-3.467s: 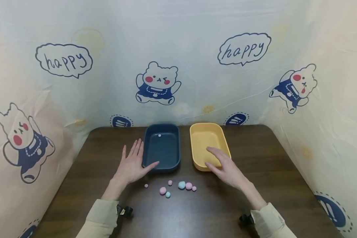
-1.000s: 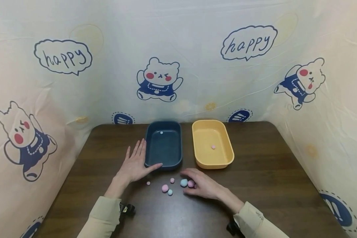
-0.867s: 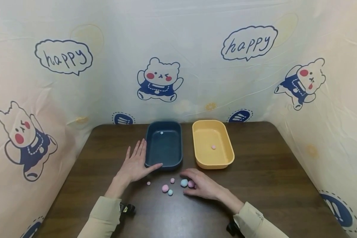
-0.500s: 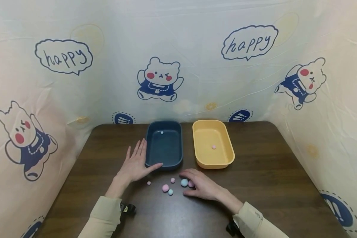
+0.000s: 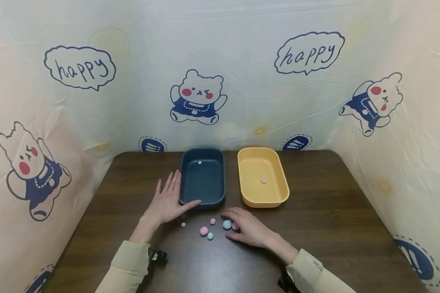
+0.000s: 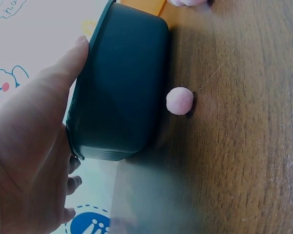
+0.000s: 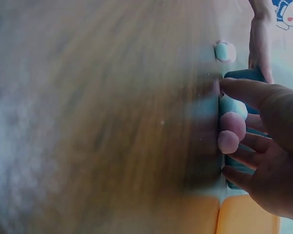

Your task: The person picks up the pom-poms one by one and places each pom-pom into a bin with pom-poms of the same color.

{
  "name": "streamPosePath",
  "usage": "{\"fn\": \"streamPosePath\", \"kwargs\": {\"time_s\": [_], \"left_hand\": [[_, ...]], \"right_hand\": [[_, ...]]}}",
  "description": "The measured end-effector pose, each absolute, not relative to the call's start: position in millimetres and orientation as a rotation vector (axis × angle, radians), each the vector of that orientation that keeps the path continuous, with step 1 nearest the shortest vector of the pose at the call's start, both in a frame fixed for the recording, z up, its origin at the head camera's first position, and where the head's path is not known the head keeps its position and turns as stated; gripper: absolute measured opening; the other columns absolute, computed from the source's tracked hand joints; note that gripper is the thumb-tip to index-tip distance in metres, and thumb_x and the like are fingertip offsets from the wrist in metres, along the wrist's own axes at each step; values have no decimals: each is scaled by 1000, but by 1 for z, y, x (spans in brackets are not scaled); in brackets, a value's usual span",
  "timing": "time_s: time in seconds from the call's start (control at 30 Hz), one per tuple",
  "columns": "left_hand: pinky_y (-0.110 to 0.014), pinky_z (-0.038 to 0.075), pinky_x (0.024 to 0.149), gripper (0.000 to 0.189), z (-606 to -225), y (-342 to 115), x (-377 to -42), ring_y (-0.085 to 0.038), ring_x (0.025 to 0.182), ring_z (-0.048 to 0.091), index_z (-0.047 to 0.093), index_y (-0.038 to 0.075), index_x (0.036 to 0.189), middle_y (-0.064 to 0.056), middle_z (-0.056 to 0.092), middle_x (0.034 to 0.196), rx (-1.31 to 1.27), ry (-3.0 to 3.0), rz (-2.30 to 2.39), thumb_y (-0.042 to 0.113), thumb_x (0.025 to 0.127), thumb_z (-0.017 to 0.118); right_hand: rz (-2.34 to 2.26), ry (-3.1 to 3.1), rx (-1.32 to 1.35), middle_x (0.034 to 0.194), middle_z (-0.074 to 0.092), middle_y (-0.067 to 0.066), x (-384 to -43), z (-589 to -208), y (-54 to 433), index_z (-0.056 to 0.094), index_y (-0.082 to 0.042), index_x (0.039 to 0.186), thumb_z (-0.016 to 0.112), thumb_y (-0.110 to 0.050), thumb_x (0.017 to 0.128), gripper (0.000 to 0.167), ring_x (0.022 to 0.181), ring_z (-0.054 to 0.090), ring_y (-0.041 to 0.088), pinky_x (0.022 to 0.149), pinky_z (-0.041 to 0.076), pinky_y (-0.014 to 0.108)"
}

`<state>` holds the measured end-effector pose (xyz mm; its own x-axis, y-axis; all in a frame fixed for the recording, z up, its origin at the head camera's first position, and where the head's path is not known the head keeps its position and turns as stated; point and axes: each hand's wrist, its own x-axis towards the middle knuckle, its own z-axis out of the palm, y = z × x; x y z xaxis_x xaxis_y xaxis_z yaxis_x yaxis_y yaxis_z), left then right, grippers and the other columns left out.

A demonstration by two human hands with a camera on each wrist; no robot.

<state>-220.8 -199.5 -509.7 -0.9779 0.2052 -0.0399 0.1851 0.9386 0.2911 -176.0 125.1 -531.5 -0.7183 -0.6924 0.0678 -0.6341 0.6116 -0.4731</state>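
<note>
My left hand (image 5: 165,202) lies with straight, spread fingers along the left side of the dark blue tray (image 5: 221,195), its thumb over the near rim. A small pale ball sits inside that tray. Over the wooden table, my right hand (image 5: 250,228) arches around a light blue ball (image 5: 227,224) and a pink ball (image 5: 236,226). The right wrist view shows a smaller pink ball (image 7: 228,142) beside them, hidden by the hand from above. Thumb and fingers stand apart on either side of these balls, pinching none. One pink ball (image 5: 264,181) is in the yellow tray (image 5: 264,203).
Left of the right hand lie a pink ball (image 5: 203,231), a smaller blue ball (image 5: 210,236) and a small pink ball (image 5: 213,221). A tiny pink ball (image 5: 183,224) lies near the left thumb. A printed curtain (image 5: 249,49) hangs behind the table (image 5: 315,191).
Since the oldest frame, my right hand has moved from over the yellow tray to the balls at its near left; a pink ball now shows in that tray. The left hand keeps its place.
</note>
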Motion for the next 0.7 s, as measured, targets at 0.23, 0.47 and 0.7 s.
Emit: {"fn": "streamPosePath", "kwargs": {"time_s": [0.23, 0.47, 0.7], "left_hand": [[-71, 1, 138, 132, -511, -200, -221, -44, 173, 10, 6, 1, 176, -20, 7, 186, 303, 3027, 446, 91, 91, 54], [-72, 2, 138, 132, -511, -199, -221, -44, 173, 10, 6, 1, 176, -20, 7, 186, 303, 3024, 443, 92, 92, 53], [-71, 3, 138, 132, -510, -199, -221, -44, 173, 11, 6, 1, 176, -20, 6, 186, 298, 3021, 457, 92, 91, 53]], "right_hand": [[-702, 2769, -1135, 147, 69, 12, -177, -535, 124, 69, -7, 141, 83, -25, 99, 48, 140, 64, 29, 119, 54, 51], [-706, 2781, -1126, 146, 69, 13, -177, -536, 124, 75, -6, 131, 82, -21, 100, 35, 136, 67, 28, 114, 57, 49], [-704, 2767, -1078, 147, 69, 10, -178, -534, 123, 77, -7, 129, 80, -22, 102, 31, 136, 67, 26, 115, 57, 47]]}}
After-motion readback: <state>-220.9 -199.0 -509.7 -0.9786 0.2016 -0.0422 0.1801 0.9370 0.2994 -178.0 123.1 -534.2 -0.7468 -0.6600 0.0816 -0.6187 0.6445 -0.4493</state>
